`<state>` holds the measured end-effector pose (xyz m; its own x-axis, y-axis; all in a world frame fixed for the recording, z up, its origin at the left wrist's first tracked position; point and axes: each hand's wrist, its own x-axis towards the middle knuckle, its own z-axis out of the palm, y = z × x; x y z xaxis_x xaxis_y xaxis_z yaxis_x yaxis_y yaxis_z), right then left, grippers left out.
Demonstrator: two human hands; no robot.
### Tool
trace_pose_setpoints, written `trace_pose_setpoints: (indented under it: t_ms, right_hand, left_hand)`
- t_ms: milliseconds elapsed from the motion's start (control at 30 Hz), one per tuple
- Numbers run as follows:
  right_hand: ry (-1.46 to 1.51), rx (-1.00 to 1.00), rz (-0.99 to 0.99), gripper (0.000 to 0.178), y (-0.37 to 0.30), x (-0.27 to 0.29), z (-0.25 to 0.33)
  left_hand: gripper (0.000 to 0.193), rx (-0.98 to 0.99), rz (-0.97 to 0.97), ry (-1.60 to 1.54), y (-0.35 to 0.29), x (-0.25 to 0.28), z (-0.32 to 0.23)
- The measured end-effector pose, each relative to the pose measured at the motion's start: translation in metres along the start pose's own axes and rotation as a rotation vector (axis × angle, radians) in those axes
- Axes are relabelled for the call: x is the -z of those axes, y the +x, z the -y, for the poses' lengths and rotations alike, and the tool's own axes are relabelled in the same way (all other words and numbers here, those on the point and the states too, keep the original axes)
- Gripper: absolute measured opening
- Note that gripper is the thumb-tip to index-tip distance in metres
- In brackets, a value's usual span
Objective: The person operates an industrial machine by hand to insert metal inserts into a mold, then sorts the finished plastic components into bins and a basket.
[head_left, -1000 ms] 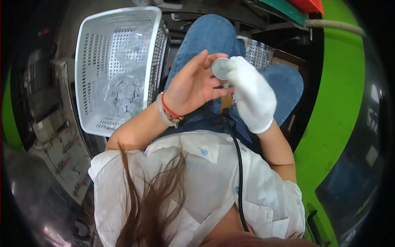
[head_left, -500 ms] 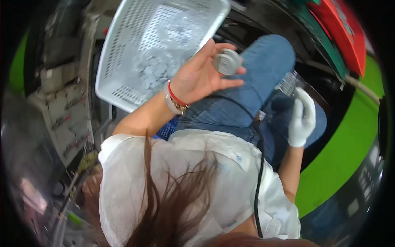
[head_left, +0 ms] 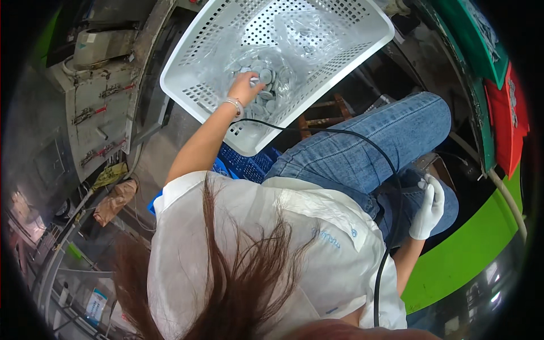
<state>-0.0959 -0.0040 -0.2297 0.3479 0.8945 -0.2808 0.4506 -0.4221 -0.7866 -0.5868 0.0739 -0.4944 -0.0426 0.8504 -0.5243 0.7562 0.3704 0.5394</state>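
My bare left hand [head_left: 243,89] reaches into the white plastic basket [head_left: 205,29], its thumb and fingers closed around a shiny round metal disc [head_left: 254,82]. Many grey metal discs [head_left: 266,75] lie loose just beyond and below the fingers, on clear plastic film [head_left: 309,34]. At the right, above my knee, my right hand [head_left: 426,212] wears a white glove. Its fingers are bent together, with a small pale spot at their tips. Whether that spot is an object or the glove itself is too small to tell.
A black cable [head_left: 362,136] runs from the basket across my lap. Under the basket sits a blue crate [head_left: 249,161]. Green [head_left: 481,51] and red [head_left: 507,122] bins with metal parts stand at the far right, beside a bright green surface [head_left: 453,272]. A machine cabinet [head_left: 102,113] stands left.
My left hand has moved from above my thigh, where it held a metal disc up, away and left into the basket. My view has shifted; my right hand stays near the knee.
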Motion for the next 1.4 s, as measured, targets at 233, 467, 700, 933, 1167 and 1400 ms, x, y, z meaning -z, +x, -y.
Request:
trace_pose_setpoints:
  t_ms: [233,467,700,933,1167,1400]
  right_hand:
    - [-0.052,-0.14,-0.224,0.026,-0.003,0.086,0.002]
    - [0.064,-0.207,-0.456,0.033,-0.002,0.145,-0.016]
    - [0.468,-0.257,-0.56,0.028,-0.01,0.168,-0.079]
    - [0.399,-0.205,-0.612,0.025,-0.004,0.153,-0.08]
    - [0.254,-0.181,-0.582,0.03,-0.005,0.163,-0.086]
    - [0.232,-0.202,-0.649,0.029,-0.006,0.154,-0.077]
  left_hand:
    - [0.046,-0.263,0.201,0.438,-0.031,-0.025,-0.013]
    - [0.043,-0.256,1.004,0.076,-0.038,-0.009,-0.01]
    - [0.056,-0.17,0.135,0.375,0.024,-0.015,-0.018]
    - [0.067,-0.22,0.231,0.626,-0.001,-0.007,-0.003]
    - [0.072,-0.302,0.585,0.69,-0.053,0.039,0.0]
    - [0.066,-0.224,0.638,0.505,-0.015,0.032,0.025]
